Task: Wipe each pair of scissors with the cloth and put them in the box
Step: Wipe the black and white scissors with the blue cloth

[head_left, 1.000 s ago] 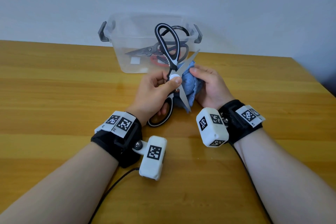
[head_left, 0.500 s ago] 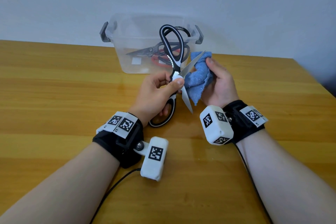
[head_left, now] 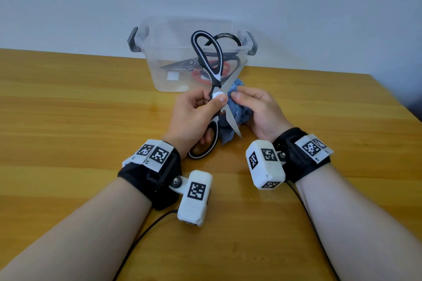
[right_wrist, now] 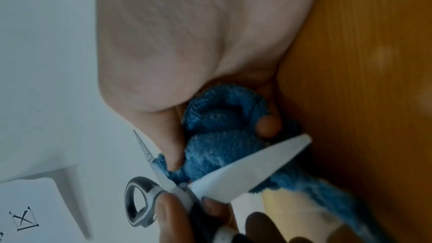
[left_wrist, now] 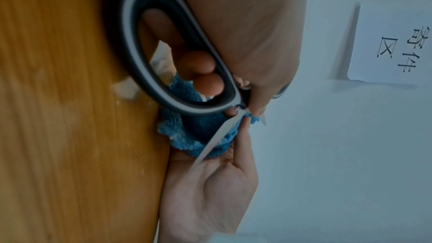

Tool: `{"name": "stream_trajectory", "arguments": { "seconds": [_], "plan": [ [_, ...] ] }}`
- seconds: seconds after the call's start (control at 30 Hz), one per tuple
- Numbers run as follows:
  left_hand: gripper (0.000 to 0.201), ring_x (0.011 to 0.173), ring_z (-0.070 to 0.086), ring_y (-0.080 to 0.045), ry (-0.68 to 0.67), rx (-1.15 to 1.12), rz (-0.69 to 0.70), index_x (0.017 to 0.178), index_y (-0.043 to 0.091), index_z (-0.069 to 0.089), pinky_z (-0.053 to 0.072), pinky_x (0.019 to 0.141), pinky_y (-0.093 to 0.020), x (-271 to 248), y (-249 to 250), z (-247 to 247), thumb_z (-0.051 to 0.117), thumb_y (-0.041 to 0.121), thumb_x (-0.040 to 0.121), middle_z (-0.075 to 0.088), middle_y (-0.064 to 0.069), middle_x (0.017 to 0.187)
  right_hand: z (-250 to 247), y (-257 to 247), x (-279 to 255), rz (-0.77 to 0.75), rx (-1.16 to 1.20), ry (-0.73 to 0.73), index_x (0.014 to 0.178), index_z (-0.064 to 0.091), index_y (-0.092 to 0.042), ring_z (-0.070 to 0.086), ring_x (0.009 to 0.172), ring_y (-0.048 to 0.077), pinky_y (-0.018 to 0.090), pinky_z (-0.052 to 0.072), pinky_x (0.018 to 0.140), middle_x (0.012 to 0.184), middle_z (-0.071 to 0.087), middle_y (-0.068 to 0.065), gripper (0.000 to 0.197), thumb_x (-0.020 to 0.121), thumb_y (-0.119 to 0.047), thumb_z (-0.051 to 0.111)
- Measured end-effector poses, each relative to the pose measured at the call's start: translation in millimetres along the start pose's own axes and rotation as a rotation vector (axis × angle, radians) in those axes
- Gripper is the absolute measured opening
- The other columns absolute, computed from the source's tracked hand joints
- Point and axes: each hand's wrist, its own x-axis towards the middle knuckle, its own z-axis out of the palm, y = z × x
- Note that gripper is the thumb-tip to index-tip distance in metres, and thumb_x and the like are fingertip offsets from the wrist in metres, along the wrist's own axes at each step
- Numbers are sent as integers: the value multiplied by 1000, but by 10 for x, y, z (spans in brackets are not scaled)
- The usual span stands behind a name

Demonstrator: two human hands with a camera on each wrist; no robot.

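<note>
Above the wooden table (head_left: 80, 121), left hand (head_left: 191, 118) grips open black-and-white scissors (head_left: 217, 98); right hand (head_left: 258, 112) pinches bunched blue cloth (head_left: 237, 112) at three o'clock of the pivot, risking a cut.

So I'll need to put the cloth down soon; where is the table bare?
The wooden table lies bare left of the left hand, up to the clear box, and right of the right hand. Between the hands it is crowded: open scissors and blue cloth.
</note>
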Motion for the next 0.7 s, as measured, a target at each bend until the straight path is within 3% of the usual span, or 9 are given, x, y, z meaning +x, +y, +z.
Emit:
{"name": "stream_trajectory", "arguments": {
  "seconds": [0.17,0.37,0.47,0.7],
  "plan": [
    [30,29,47,-17,-12,31,-24,74,17,54,29,29,-18,4,14,8,65,24,102,71,0,74,-10,3,24,-16,41,35,92,79,-10,66,90,34,49,50,89,95,72,19,19,91,-13,60],
    [29,29,46,-17,-18,57,-31,75,18,55,30,30,-17,12,26,20,65,25,101,71,-1,76,-10,-38,18,-27,152,67,102,72,0,70,96,33,43,58,90,102,73,20,20,97,-4,54],
    [29,30,46,-17,-20,67,-35,75,19,55,30,30,-18,17,25,22,65,25,101,71,-1,77,-14,-52,15,-26,192,94,109,68,5,68,101,37,47,57,93,107,70,25,22,97,-6,54],
    [29,29,45,-18,-41,76,-43,76,17,53,29,31,-17,26,12,25,65,25,101,71,0,77,-13,-111,1,-61,347,131,100,75,-3,71,95,32,47,58,91,102,73,20,23,98,-12,53]
  ]
}}
